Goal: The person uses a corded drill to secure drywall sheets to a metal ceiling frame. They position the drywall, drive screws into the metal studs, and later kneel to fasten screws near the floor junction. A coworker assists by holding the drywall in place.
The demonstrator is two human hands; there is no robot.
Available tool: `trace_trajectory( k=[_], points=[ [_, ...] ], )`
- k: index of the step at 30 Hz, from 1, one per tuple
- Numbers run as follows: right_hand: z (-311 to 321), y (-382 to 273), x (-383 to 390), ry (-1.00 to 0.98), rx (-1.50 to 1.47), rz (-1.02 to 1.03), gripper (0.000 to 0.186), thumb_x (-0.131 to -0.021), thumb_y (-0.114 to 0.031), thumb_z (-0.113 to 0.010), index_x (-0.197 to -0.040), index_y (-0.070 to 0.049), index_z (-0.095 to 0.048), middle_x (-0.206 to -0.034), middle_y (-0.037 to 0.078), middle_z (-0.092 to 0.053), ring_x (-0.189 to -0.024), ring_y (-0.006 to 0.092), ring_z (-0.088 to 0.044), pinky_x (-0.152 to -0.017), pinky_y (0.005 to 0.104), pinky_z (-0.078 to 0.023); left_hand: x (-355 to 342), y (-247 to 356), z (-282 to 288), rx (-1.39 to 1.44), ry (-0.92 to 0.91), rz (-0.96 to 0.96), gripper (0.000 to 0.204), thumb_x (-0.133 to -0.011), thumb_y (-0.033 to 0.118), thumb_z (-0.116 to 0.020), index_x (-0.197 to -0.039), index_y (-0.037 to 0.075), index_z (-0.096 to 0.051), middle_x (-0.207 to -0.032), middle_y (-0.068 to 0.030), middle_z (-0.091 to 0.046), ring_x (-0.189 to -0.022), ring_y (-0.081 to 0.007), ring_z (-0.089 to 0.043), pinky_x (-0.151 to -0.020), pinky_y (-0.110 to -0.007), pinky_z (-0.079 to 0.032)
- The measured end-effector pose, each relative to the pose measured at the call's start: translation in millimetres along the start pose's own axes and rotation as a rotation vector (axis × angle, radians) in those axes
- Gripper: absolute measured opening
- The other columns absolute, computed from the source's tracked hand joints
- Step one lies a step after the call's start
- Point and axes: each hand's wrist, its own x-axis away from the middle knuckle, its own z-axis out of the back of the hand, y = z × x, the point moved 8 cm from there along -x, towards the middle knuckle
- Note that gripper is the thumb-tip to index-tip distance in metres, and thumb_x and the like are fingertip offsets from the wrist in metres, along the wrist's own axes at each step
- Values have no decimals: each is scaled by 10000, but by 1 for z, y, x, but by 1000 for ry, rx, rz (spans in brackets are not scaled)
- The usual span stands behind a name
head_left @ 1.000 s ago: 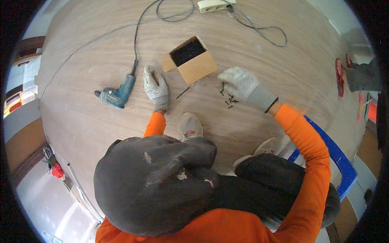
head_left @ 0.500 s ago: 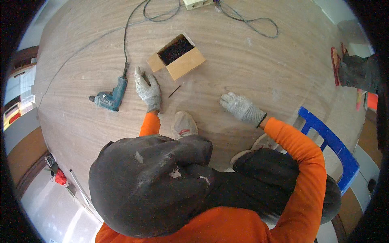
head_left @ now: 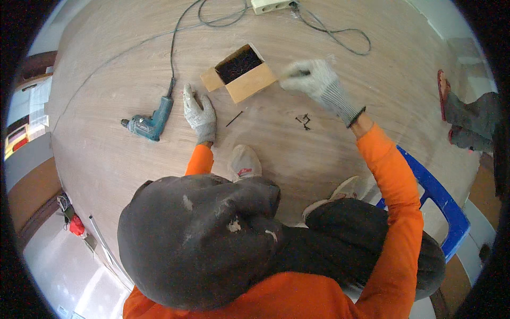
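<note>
One power strip (head_left: pixel 272 6) beyond the carton (head_left: pixel 252 83)

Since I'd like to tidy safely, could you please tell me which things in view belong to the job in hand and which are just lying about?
Probably in use:
open cardboard box of dark screws, beside the right hand
loose screws
thin dark rod near the left hand
blue corded drill
power strip

Apparently just lying about:
blue plastic frame, right
red item, far left
</note>
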Motion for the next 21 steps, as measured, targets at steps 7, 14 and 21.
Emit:
trace_trajectory(
  k=[7,14,21],
  points=[
    [-37,-86,-56,239,258,707,241,-919,-192,-715,-1107,-55,-779,-1081,123,-753,-976,293,-710,-898,404,-562,-7,3,-6,-43,23,-56,582,-1014,140,-639,-1555,15,-468,-1430,-256,-618,-1238,-366,-664,-1064,-447,-520],
    [-32,40,28,171,582,584,379,-974,-299,-700,-1307,-119,-699,-1284,138,-678,-1136,322,-655,-996,441,-536,-5,7,-6,27,1,-25,590,-992,109,-643,-1546,0,-471,-1421,-256,-613,-1228,-365,-660,-1055,-439,-524],
    [-101,116,91,-166,886,385,530,-967,-223,-664,-1475,-123,-550,-1471,143,-539,-1313,330,-565,-1057,440,-542,-3,0,-2,25,5,24,615,-967,91,-654,-1543,-15,-470,-1410,-255,-611,-1185,-361,-672,-1028,-443,-529]
  ],
)
